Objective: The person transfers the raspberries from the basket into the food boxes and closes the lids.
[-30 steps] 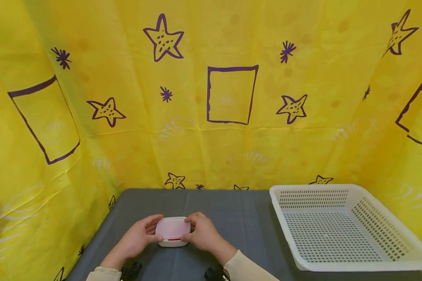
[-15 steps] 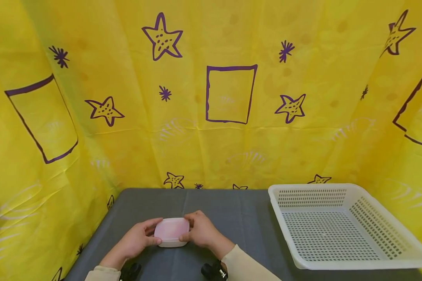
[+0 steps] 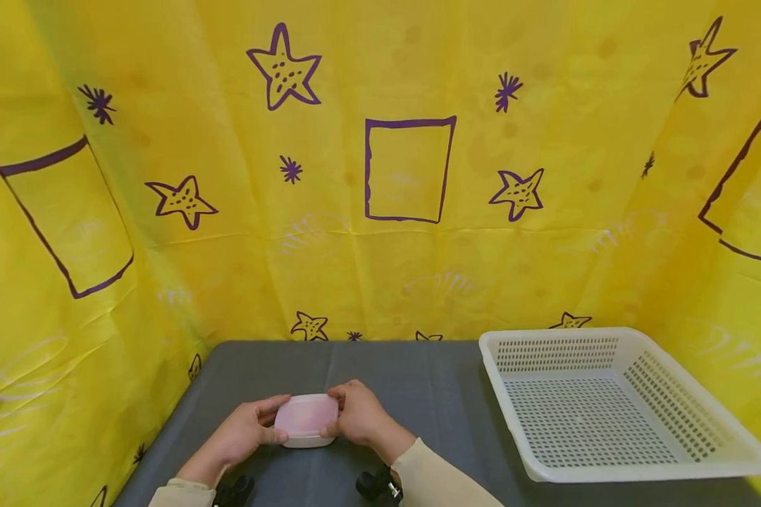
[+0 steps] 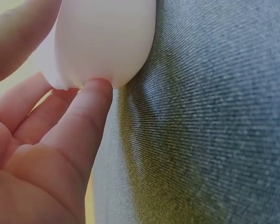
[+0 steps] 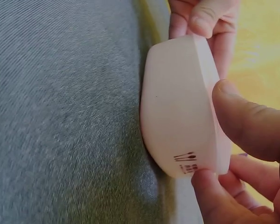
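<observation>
A small white food container [image 3: 309, 442] with a pinkish lid [image 3: 307, 414] sits on the grey cloth in the head view, left of the middle. My left hand [image 3: 246, 428] holds its left end, thumb at the front corner and fingers at the back. At the opposite end my right hand [image 3: 361, 417] grips it, the thumb on the lid's front edge. Dark spoon-and-fork print marks the container's wall [image 5: 172, 100] in the right wrist view. One of my left fingertips touches the container's rounded end [image 4: 105, 42] in the left wrist view. The hands hide both ends partly.
A large white perforated plastic basket [image 3: 533, 467] stands on the right of the grey cloth-covered table [image 3: 418, 380]. Yellow curtains [image 3: 330, 274] printed with stars enclose the back and both sides. Dark wrist cameras [image 3: 380, 486] sit under both wrists.
The red stripe on the container's front no longer shows. Both hands keep their hold with small shifts of the fingers. The whole view has slid slightly, so the basket appears further left.
</observation>
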### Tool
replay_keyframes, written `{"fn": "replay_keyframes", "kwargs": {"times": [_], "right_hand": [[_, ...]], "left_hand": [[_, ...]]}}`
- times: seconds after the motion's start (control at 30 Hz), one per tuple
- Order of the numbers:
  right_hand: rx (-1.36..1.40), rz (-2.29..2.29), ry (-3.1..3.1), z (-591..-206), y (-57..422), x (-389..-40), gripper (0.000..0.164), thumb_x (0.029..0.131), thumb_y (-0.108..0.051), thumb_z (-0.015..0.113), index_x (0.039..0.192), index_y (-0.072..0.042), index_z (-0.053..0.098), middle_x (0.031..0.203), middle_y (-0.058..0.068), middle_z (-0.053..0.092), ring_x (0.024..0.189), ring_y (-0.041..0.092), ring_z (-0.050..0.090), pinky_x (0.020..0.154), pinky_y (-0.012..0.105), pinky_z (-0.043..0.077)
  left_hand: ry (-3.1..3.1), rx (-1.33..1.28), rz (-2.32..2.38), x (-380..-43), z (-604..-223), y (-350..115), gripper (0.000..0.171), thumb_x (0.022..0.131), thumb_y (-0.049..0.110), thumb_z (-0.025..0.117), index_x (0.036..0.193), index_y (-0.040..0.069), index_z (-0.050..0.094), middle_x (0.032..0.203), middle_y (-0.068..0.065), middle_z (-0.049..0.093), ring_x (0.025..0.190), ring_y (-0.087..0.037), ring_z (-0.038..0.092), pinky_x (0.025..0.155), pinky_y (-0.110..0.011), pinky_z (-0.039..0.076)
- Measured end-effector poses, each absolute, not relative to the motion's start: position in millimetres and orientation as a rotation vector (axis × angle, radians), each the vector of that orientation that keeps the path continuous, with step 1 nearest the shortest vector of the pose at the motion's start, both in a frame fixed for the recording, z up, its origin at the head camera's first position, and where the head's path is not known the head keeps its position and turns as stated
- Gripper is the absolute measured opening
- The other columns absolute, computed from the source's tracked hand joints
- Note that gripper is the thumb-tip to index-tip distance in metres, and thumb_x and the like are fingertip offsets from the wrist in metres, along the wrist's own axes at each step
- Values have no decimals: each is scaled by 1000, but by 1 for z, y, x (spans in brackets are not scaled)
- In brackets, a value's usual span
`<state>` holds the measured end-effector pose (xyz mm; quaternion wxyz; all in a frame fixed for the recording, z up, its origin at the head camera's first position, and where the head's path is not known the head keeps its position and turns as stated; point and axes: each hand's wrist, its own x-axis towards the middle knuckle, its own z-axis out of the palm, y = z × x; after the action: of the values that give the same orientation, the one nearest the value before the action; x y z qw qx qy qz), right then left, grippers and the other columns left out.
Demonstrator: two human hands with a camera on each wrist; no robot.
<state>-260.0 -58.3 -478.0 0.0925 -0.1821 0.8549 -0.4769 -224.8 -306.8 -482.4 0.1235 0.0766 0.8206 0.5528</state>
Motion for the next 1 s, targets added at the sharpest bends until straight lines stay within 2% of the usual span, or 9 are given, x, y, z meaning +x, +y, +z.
{"fn": "replay_keyframes", "kwargs": {"times": [0.17, 0.33, 0.47, 0.7, 0.9, 1.0], "right_hand": [[-443, -1434, 2542, -474, -63, -260, 63, 58, -8, 97, 115, -2, 71, 102, 3, 58, 92, 21, 59, 80, 35, 53], [-333, -1542, 2452, -473, -65, -260, 68, 56, 0, 95, 119, 3, 70, 106, 6, 66, 93, 22, 62, 81, 38, 55], [-272, -1630, 2359, -478, -62, -259, 68, 57, 3, 94, 120, 2, 70, 101, 5, 71, 91, 19, 64, 79, 37, 57], [-209, -1769, 2216, -488, -61, -256, 62, 58, 6, 93, 115, -7, 71, 94, 0, 65, 86, 17, 59, 78, 33, 55], [-172, -1858, 2111, -496, -60, -257, 61, 61, 7, 89, 116, -11, 69, 95, 2, 61, 87, 19, 56, 79, 33, 52], [-145, -1884, 2078, -496, -60, -257, 60, 63, 9, 88, 116, -11, 69, 96, 4, 60, 88, 20, 56, 78, 33, 52]], "left_hand": [[2381, 165, 1638, -225, -484, -308, 80, 77, 8, 85, 143, -11, 44, 141, -34, 46, 127, -43, 48, 87, -34, 54], [2343, 175, 1690, -226, -486, -308, 80, 78, 4, 84, 144, -12, 42, 141, -35, 44, 128, -45, 46, 88, -34, 54], [2310, 137, 1732, -226, -488, -307, 82, 77, 5, 85, 145, -10, 42, 143, -33, 44, 131, -44, 44, 87, -31, 53], [2306, 106, 1750, -222, -491, -306, 81, 77, 3, 84, 145, -10, 42, 145, -33, 41, 132, -43, 41, 87, -30, 53], [2308, 76, 1749, -222, -491, -304, 80, 78, 2, 83, 146, -7, 41, 149, -31, 36, 136, -45, 35, 88, -29, 52], [2324, 21, 1749, -222, -492, -302, 80, 77, 3, 84, 146, -5, 43, 149, -29, 38, 136, -44, 35, 90, -31, 52]]}}
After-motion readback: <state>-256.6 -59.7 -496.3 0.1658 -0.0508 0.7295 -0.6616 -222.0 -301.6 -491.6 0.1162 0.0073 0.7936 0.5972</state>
